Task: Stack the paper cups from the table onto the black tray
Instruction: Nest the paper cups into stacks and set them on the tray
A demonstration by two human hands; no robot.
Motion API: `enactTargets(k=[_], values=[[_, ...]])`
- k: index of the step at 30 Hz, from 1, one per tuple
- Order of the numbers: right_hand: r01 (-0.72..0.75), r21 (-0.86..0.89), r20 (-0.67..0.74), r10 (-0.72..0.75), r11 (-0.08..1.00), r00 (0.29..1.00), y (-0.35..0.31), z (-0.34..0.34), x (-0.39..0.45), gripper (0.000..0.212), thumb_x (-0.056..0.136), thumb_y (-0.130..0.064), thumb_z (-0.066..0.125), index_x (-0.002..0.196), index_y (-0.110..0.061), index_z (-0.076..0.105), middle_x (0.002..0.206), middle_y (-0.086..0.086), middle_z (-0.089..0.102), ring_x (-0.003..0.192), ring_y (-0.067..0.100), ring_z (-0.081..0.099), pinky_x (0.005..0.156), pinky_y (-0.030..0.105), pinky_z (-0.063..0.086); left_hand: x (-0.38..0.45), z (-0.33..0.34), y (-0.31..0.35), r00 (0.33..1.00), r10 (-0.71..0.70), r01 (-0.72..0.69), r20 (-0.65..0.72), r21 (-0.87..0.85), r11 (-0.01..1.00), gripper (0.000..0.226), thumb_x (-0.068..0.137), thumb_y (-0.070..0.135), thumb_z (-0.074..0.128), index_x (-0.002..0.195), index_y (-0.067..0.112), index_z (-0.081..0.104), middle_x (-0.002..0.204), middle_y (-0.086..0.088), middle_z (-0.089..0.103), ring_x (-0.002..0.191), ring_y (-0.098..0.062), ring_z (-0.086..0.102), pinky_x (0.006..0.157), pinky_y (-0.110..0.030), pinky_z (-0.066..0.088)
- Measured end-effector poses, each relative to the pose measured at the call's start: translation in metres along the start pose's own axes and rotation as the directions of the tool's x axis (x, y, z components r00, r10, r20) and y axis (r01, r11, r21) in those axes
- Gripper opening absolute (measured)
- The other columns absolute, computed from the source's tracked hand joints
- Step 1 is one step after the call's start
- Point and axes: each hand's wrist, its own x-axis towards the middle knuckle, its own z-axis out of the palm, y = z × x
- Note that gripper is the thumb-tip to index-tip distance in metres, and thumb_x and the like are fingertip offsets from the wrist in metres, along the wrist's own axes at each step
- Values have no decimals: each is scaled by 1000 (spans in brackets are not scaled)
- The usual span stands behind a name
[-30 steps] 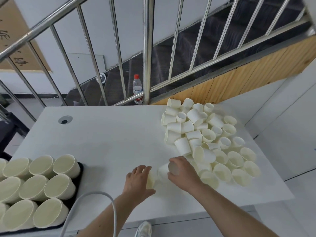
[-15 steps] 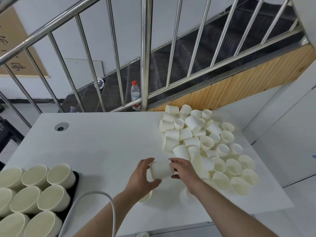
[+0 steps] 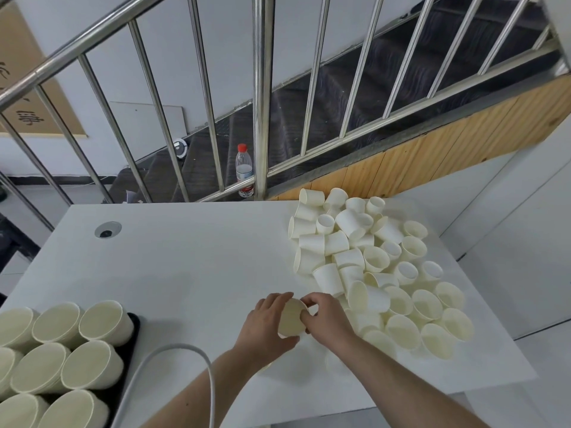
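Both hands hold one cream paper cup [image 3: 292, 318] above the white table [image 3: 191, 273], its mouth turned toward me. My left hand [image 3: 267, 324] wraps its left side. My right hand [image 3: 327, 318] pinches its right rim with curled fingers. A heap of loose paper cups [image 3: 370, 267] lies on the table's right side, some upright and some on their sides. Several stacks of cups [image 3: 61, 350] stand on the black tray [image 3: 131, 338] at the lower left.
A grey cable [image 3: 173, 359] arcs over the table's front edge between the tray and my left arm. A round cable port [image 3: 107, 230] is set in the table's far left. Behind the table a steel railing [image 3: 262, 97] stands, with a water bottle [image 3: 244, 171] beyond it.
The hands lifted a cup from the table near the heap, held it sideways between them, then turned it so its mouth faces me.
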Motion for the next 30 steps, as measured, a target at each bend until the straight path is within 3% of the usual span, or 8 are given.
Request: enactTargets(k=[5, 11, 18, 25, 27, 30], values=[[-84, -121, -12, 83, 989, 997, 14, 4, 8, 18, 85, -6, 52, 96, -10, 66, 95, -1, 68, 81, 20, 65, 76, 36, 56, -5, -3, -7, 977, -132, 99, 165, 193, 976, 102, 72, 55, 71, 151, 25, 13, 149, 5, 27, 135, -19, 30, 109, -33, 30], [-76, -286, 77, 103, 955, 992, 25, 12, 12, 26, 86, -4, 46, 102, -12, 65, 102, 2, 66, 93, 20, 60, 79, 30, 48, -15, -4, -19, 901, -295, 172, 319, 362, 916, 104, 68, 52, 76, 148, 21, 16, 148, -4, 24, 135, -26, 28, 107, -40, 34], [-61, -347, 153, 121, 936, 981, 27, 17, 14, 38, 92, -9, 44, 128, -15, 55, 126, 4, 58, 113, 20, 56, 94, 29, 46, -17, -4, -24, 917, -296, 200, 266, 336, 920, 74, 77, 20, 66, 141, 24, 29, 136, -1, 36, 124, -22, 40, 95, -31, 45], [160, -500, 312, 5, 851, 950, 9, 15, 3, 79, 84, -50, 62, 149, -25, 25, 149, -3, 30, 134, 22, 36, 104, 37, 41, -8, -7, -26, 943, -259, 189, 209, 307, 933, 72, 80, 18, 63, 142, 24, 27, 138, 0, 34, 126, -21, 37, 94, -31, 46], [195, -517, 351, -1, 833, 936, 7, 21, 3, 89, 80, -50, 68, 151, -26, 21, 151, -3, 25, 135, 24, 33, 105, 39, 41, -5, -7, -28, 946, -245, 176, 214, 298, 938, 74, 80, 20, 64, 143, 25, 26, 139, 1, 34, 127, -21, 36, 95, -31, 46], [203, -529, 348, -7, 824, 938, 7, 30, 2, 81, 83, -32, 69, 150, -25, 24, 149, -1, 28, 133, 25, 35, 104, 36, 42, -2, -7, -29, 951, -219, 154, 219, 278, 948, 74, 81, 21, 63, 144, 24, 26, 140, 1, 33, 127, -21, 36, 96, -31, 46]])
